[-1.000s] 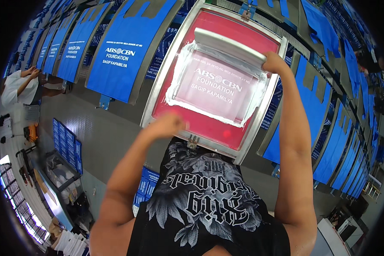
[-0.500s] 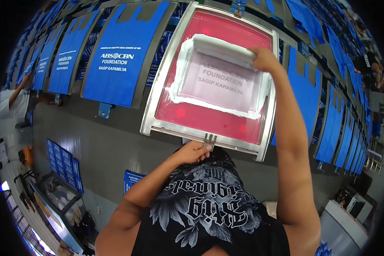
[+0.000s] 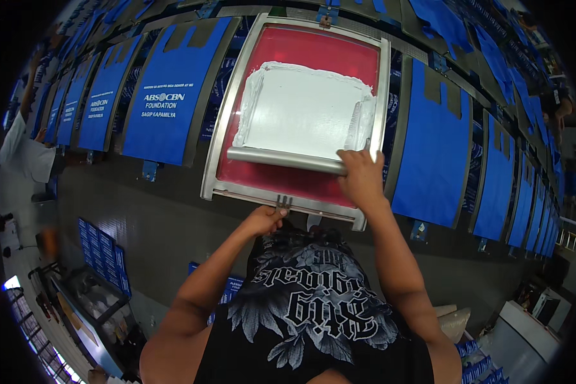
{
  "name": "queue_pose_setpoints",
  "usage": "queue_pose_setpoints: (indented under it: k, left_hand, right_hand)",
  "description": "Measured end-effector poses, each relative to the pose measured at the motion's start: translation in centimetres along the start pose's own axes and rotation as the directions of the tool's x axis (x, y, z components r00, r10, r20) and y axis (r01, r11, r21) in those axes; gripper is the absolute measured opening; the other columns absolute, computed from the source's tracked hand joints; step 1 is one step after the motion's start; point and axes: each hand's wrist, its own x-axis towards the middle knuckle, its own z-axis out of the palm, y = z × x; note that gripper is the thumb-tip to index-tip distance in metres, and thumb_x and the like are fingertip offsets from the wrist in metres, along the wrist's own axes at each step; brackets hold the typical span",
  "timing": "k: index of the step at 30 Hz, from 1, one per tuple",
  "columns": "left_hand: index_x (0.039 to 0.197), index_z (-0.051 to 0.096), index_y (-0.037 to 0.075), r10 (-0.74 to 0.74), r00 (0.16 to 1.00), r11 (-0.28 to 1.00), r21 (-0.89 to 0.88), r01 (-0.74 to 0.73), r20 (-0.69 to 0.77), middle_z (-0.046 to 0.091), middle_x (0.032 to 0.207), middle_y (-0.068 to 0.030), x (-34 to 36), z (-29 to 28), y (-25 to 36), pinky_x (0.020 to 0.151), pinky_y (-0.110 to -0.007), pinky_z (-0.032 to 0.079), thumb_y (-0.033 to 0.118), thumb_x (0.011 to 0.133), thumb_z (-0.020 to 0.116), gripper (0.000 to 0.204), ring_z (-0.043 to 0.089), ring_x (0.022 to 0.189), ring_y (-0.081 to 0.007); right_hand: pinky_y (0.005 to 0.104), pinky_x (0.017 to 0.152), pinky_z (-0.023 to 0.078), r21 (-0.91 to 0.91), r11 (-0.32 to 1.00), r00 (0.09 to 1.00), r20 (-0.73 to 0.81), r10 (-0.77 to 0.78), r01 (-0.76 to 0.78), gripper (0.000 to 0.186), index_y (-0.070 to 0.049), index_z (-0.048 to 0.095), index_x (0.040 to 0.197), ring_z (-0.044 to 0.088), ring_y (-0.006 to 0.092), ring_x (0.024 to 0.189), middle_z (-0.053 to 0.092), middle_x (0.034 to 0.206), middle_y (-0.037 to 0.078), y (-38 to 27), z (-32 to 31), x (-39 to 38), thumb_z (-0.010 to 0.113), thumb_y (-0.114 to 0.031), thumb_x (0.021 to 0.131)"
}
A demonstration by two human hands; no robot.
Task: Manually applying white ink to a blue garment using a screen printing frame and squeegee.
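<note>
A silk-screen frame (image 3: 235, 105) with metal rails lies before me, its red mesh (image 3: 320, 45) carrying a broad patch of white ink (image 3: 301, 115). My right hand (image 3: 363, 179) is closed around the right end of a long metal squeegee (image 3: 281, 159), which rests along the near edge of the ink. At the frame's front rail, my left hand (image 3: 262, 221) pinches a small metal bracket (image 3: 283, 203). What lies under the mesh is hidden by the ink.
Blue printed bag pieces lie flat in a long row, one left of the frame (image 3: 163, 96) and one right of it (image 3: 432, 147). A person in white (image 3: 29, 153) stands at the far left. Blue printed panels (image 3: 102, 256) and a pale cabinet (image 3: 525, 333) are lower down.
My right hand has drawn the squeegee from the far side of the mesh toward me. White ink now covers the lettering that showed through. My left hand stays on the bracket.
</note>
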Motion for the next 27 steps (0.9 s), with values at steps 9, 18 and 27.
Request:
queue_pose_setpoints:
  k: [9, 18, 27]
  left_hand:
    - [0.090, 0.065, 0.000, 0.557, 0.318, 0.830, 0.503, -0.242, -0.767, 0.063, 0.081, -0.0199, -1.4, -12.3, 7.4, 0.068, -0.040, 0.046, 0.026, 0.090, 0.053, 0.029, 0.062, 0.078, -0.0299]
    - [0.119, 0.055, -0.003, 0.320, 0.603, 0.936, 0.146, -0.320, -0.731, 0.061, 0.110, -0.0126, 0.0, -10.7, 8.0, 0.089, -0.029, 0.041, 0.039, 0.096, 0.044, 0.049, 0.054, 0.102, -0.0163]
    - [0.120, 0.053, -0.005, 0.471, 0.606, 0.838, 0.111, -0.534, -0.641, 0.063, 0.110, -0.0161, 8.6, 14.5, 13.7, 0.089, -0.028, 0.043, 0.036, 0.094, 0.051, 0.049, 0.056, 0.103, -0.0177]
  right_hand:
    - [0.0280, 0.076, 0.047, 0.774, 0.494, 0.916, 0.305, 0.258, -0.397, 0.033, -0.002, 0.066, 0.096, 0.060, 0.0135, 0.083, 0.066, 0.089, 0.005, 10.2, 3.7, 3.1, 0.077, -0.016, 0.069]
    - [0.0278, 0.075, 0.046, 0.905, 0.189, 0.884, 0.298, 0.360, -0.381, 0.039, 0.003, 0.064, 0.101, 0.059, 0.0145, 0.084, 0.065, 0.091, 0.007, 13.7, -0.9, 0.2, 0.076, -0.015, 0.069]
    - [0.0285, 0.082, 0.045, 0.886, 0.220, 0.810, 0.241, 0.534, -0.408, 0.036, 0.001, 0.065, 0.100, 0.058, 0.0151, 0.088, 0.064, 0.094, 0.006, 33.5, -10.3, -16.9, 0.075, -0.006, 0.066]
